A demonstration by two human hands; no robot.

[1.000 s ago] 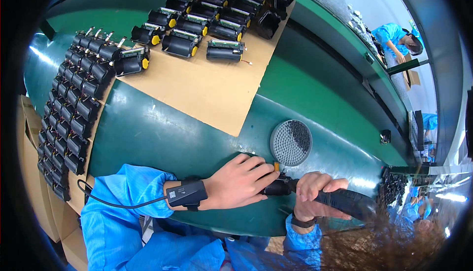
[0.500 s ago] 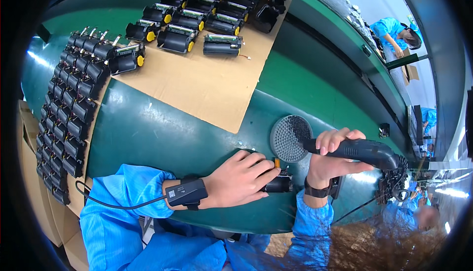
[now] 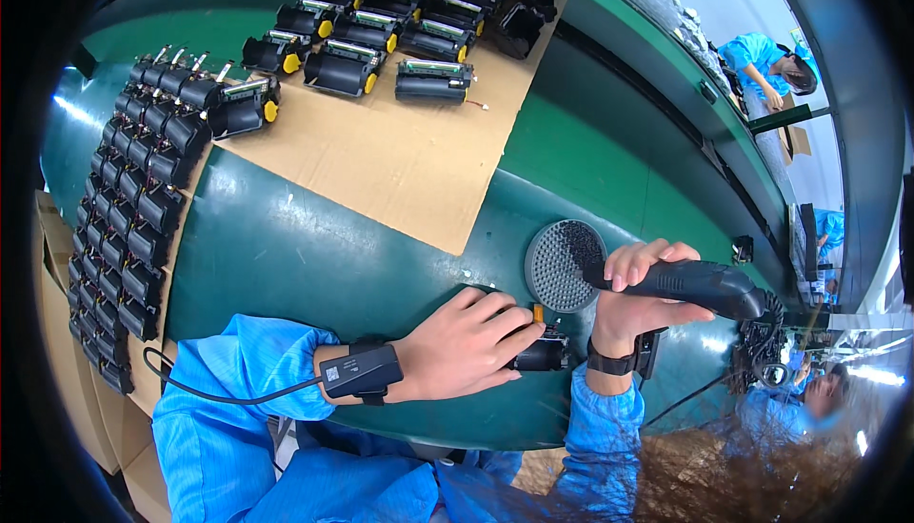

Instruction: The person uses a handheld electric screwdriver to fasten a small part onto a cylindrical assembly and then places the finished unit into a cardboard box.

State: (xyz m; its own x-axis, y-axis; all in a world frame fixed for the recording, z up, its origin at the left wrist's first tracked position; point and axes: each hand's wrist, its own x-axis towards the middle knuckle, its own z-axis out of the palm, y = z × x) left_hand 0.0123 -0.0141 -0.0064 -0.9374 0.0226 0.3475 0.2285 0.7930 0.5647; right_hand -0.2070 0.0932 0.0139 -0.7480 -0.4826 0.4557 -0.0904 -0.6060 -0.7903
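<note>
My right hand [image 3: 652, 285] is wrapped round a black electric screwdriver [image 3: 700, 287], which lies nearly level with its tip pointing left. That tip is over a round grey dimpled dish [image 3: 547, 276], where small dark screws [image 3: 583, 240] are gathered on the far right side. On the green bench, to the left, my left hand [image 3: 471, 340] bends its fingers over a black plastic module [image 3: 541, 354] and holds it. Most of the module is hidden under that hand; its right end and a small orange-yellow piece [image 3: 539, 315] show.
Brown cardboard [image 3: 381, 176] carries rows of black modules with yellow knobs [image 3: 341, 71]. More black units [image 3: 143, 199] stand in rows at the left. A coiled cord [image 3: 776, 318] trails from the screwdriver. Co-workers in blue [image 3: 757, 57] are at the right.
The screwdriver and my right hand have shifted slightly left and up, the tip staying over the dish. My left hand stays on the module.
</note>
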